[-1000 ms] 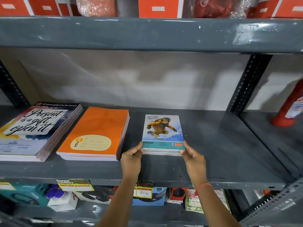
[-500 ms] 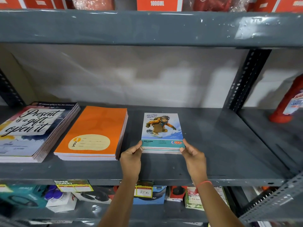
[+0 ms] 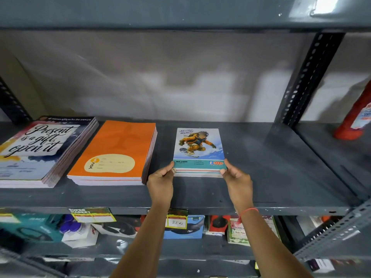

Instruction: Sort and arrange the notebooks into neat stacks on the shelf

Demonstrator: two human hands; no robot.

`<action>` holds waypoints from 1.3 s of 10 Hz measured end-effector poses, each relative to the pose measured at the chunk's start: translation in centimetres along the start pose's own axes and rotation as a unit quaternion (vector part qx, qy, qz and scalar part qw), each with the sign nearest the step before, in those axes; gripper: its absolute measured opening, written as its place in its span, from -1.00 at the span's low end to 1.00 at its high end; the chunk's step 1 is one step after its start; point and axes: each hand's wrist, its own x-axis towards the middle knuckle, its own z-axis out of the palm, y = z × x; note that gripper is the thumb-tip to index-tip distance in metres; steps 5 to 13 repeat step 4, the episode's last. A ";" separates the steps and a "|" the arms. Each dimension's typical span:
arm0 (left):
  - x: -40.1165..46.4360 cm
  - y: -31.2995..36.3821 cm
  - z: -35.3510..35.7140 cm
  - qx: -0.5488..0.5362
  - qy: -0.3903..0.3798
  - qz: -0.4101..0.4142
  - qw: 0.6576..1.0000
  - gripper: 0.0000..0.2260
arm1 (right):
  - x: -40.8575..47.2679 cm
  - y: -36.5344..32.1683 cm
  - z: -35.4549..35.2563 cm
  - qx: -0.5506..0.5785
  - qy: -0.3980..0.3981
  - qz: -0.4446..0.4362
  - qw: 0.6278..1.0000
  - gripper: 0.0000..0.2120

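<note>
- Looking down at the grey metal shelf [image 3: 261, 189], and both hands are on the small stack of snowboarder-cover notebooks [image 3: 199, 149], which lies flat at about the centre of the board.
- My left hand [image 3: 160, 183] grasps the near-left corner of that stack, thumb on the teal strip of the top cover, fingers wrapped at the edge.
- My right hand [image 3: 239, 181] grasps the near-right corner the same way; a red thread [image 3: 247, 211] sits on that wrist.
- Over at 9 o'clock from the small stack is the orange notebook stack [image 3: 116, 151], close beside it but apart, a strip of bare shelf between.
- Further out at 9 o'clock, the "Present is a gift, open it" stack [image 3: 40, 149], taller, with its right-side page edges stepped rather than flush.
- At 3 o'clock, well apart past the slotted upright [image 3: 307, 77], a red bottle [image 3: 359, 121] on the neighbouring bay.
- My read: I'm squaring the little stack, near the end of the job.
- Risk one: I only hold the near corners, so an uneven push would likely twist the stack or fan the lower copies; the coloured edges underneath already look slightly uneven.
- Risk two: sliding left too far would bump the orange stack and skew it.
- Risk three: pulling towards 6 o'clock could bring glossy covers over the shelf lip and onto the goods below.
</note>
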 end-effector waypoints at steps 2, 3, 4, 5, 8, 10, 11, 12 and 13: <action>-0.3 0.3 -0.6 0.070 -0.035 0.050 0.996 -0.73 | -0.7 -0.9 -0.5 0.039 0.000 0.015 0.999 -0.65; -1.4 0.8 -1.7 0.160 -0.076 0.085 0.981 -0.68 | -2.8 -1.3 -0.6 0.038 0.051 0.034 0.997 -0.66; -3.6 1.4 -4.1 0.270 -0.135 0.120 0.946 -0.60 | -7.5 -2.4 -0.2 -0.075 0.106 0.008 0.991 -0.63; -3.6 1.4 -4.1 0.270 -0.135 0.120 0.946 -0.60 | -7.5 -2.4 -0.2 -0.075 0.106 0.008 0.991 -0.63; -3.6 1.4 -4.1 0.270 -0.135 0.120 0.946 -0.60 | -7.5 -2.4 -0.2 -0.075 0.106 0.008 0.991 -0.63; -3.6 1.4 -4.1 0.270 -0.135 0.120 0.946 -0.60 | -7.5 -2.4 -0.2 -0.075 0.106 0.008 0.991 -0.63; -3.6 1.4 -4.1 0.270 -0.135 0.120 0.946 -0.60 | -7.5 -2.4 -0.2 -0.075 0.106 0.008 0.991 -0.63; -3.6 1.4 -4.1 0.270 -0.135 0.120 0.946 -0.60 | -7.5 -2.4 -0.2 -0.075 0.106 0.008 0.991 -0.63; -3.6 1.4 -4.1 0.270 -0.135 0.120 0.946 -0.60 | -7.5 -2.4 -0.2 -0.075 0.106 0.008 0.991 -0.63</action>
